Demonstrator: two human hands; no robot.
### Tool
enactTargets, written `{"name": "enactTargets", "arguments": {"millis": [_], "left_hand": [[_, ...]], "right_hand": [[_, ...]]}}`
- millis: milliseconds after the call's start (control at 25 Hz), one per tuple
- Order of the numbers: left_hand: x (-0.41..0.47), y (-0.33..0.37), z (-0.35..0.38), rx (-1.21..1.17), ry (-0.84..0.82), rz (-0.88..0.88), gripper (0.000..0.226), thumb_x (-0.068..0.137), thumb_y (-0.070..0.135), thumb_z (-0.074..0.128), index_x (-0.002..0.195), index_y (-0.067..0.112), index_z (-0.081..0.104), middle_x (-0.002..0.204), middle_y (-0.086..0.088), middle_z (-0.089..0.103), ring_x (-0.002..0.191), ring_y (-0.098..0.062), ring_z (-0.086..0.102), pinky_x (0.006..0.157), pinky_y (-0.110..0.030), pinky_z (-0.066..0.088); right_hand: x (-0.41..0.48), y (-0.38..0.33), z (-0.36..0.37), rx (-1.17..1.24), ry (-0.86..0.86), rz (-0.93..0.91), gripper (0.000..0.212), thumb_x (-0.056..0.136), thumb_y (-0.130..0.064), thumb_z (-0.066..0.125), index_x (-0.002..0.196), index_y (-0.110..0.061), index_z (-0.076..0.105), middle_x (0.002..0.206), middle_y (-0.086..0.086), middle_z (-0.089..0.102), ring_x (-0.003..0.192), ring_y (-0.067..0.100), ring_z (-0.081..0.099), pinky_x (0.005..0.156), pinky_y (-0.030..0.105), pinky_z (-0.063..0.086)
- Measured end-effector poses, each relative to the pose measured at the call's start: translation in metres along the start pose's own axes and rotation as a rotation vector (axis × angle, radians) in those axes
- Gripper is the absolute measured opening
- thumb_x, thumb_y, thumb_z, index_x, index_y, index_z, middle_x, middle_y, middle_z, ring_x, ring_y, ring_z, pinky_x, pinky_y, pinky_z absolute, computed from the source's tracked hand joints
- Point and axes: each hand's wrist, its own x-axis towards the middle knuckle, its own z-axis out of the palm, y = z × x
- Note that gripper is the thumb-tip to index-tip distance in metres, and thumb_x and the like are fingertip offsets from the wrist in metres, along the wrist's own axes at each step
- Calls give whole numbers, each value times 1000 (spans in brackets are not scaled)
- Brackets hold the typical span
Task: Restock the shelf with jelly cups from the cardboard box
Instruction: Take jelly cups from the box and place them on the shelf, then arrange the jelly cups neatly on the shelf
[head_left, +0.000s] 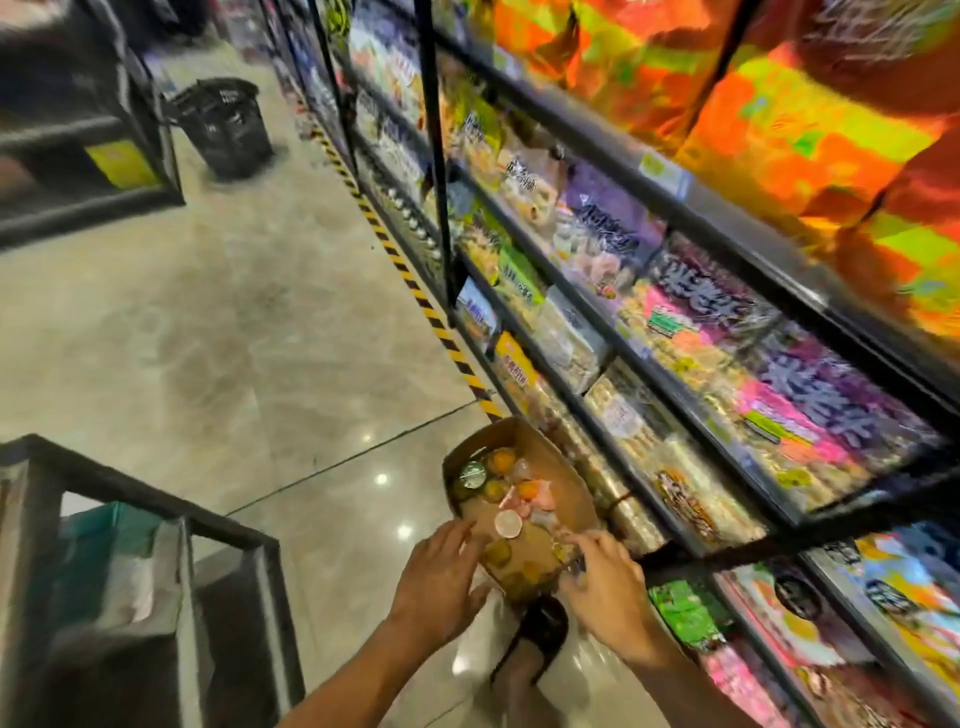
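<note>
A brown cardboard box (550, 457) lies open on the floor beside the shelf. Several jelly cups (508, 523) in orange, pink and white lie loose inside it. My left hand (441, 571) hovers at the box's near left edge with fingers spread. My right hand (605, 579) reaches into the near right corner, its fingertips touching a small cup there; the blur hides whether it grips. The black wire shelf (613, 353) on the right is packed with snack bags.
A black basket (223, 124) stands on the floor far up the aisle. A dark shelf unit (156, 545) is at the lower left. Yellow-black tape (415, 291) runs along the shelf base. A foot in a black sandal (540, 629) sits below the box.
</note>
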Motion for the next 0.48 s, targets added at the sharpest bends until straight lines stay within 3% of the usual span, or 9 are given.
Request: {"name": "enactTargets", "arguments": {"millis": [200, 400, 480], "left_hand": [[86, -40, 16, 38, -108, -18, 63, 90, 54, 57, 148, 34, 41, 158, 0, 41, 145, -27, 40, 109, -41, 42], [175, -86, 79, 23, -213, 26, 60, 90, 50, 57, 146, 32, 43, 151, 0, 46, 139, -25, 46, 106, -40, 45], [208, -104, 114, 8, -298, 65, 59, 96, 48, 49, 151, 29, 37, 156, 0, 39, 144, -25, 38, 113, -40, 39]], "right_hand": [[100, 0, 29, 48, -27, 46, 50, 76, -47, 48, 119, -28, 65, 120, -2, 59, 107, 27, 61, 85, 41, 52], [186, 13, 88, 107, -172, 200, 54, 87, -48, 53, 137, -31, 48, 133, -6, 51, 122, 21, 53, 94, 39, 49], [208, 24, 125, 104, -213, 266, 54, 90, -51, 52, 140, -32, 44, 137, -3, 48, 126, 25, 50, 93, 41, 49]]}}
